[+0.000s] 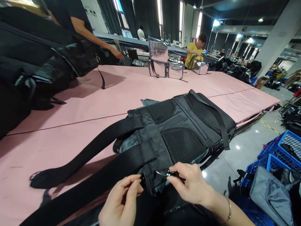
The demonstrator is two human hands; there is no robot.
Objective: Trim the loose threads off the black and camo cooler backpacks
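Both hands pinch the near edge of the black backpack (pixel 178 131) on the pink table (pixel 70 131), left hand (pixel 121 202) closed on fabric, right hand (pixel 190 185) gripping a buckle (pixel 166 173); slack grip risks the buckle slipping free.

A: Location?
B: Bag factory floor. Long pink-covered worktable (pixel 94 103), black mesh-backed backpack (pixel 178 131) on it, silver foil-lined cooler bags (pixel 164 62) further down.
A: Other evidence?
B: Piles of black bags (pixel 235 70) on the floor, blue plastic crates (pixel 282 150), ceiling strip lights (pixel 160 11), workers at tables.
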